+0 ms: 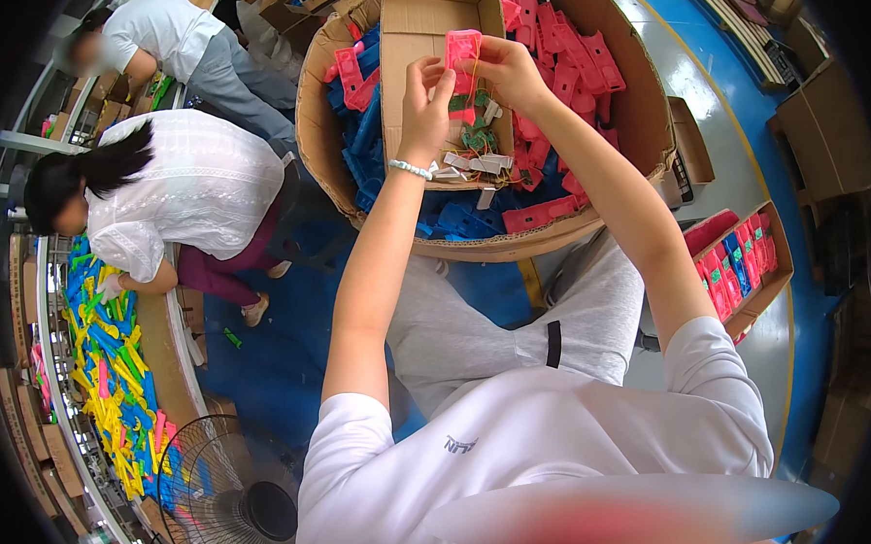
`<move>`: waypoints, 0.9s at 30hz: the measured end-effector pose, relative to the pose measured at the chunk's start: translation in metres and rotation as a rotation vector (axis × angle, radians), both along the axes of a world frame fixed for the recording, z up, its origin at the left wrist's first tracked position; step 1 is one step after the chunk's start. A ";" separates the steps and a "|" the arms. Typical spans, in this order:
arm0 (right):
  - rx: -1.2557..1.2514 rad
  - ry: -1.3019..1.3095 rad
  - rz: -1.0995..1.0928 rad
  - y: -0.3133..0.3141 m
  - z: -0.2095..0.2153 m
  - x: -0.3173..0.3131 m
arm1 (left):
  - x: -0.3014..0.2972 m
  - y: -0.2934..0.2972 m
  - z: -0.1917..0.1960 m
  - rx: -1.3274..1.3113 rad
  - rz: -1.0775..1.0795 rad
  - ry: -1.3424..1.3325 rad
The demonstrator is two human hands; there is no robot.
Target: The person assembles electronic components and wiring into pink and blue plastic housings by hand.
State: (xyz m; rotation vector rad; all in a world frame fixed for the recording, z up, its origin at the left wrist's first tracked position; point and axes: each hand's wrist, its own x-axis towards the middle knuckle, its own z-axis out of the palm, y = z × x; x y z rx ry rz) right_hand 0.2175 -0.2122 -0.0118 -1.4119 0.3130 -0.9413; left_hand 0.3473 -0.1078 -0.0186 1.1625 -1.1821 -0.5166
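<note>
Over a small cardboard box [436, 17], both my hands hold one pink plastic casing [463, 47]. My left hand [426, 102] grips its left side between thumb and fingers. From the right, my right hand [512, 71] is closed on its edge, with thin wires beside the fingers. Just below hang or lie green circuit boards [478, 134], and I cannot tell whether any is joined to the casing. White rectangular parts [479, 163] with wires lie toward the box's near end. My right fingertips are partly hidden.
Around the small box, a large round carton [541, 240] holds pink casings [582, 57] and blue casings [458, 220]. At right stands a box of finished-looking casings [736, 264]. Left are a wire fan [233, 485], a parts-covered conveyor [119, 373] and two people at work.
</note>
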 end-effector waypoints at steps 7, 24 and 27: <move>-0.425 0.261 -0.237 0.034 0.013 0.001 | -0.001 0.007 0.016 -0.180 0.036 0.120; -0.520 0.048 -0.230 0.062 0.027 0.009 | -0.021 0.021 0.035 -0.436 0.340 -0.294; -0.509 0.012 -0.193 0.068 0.028 0.015 | -0.022 0.026 0.040 -0.464 0.359 -0.255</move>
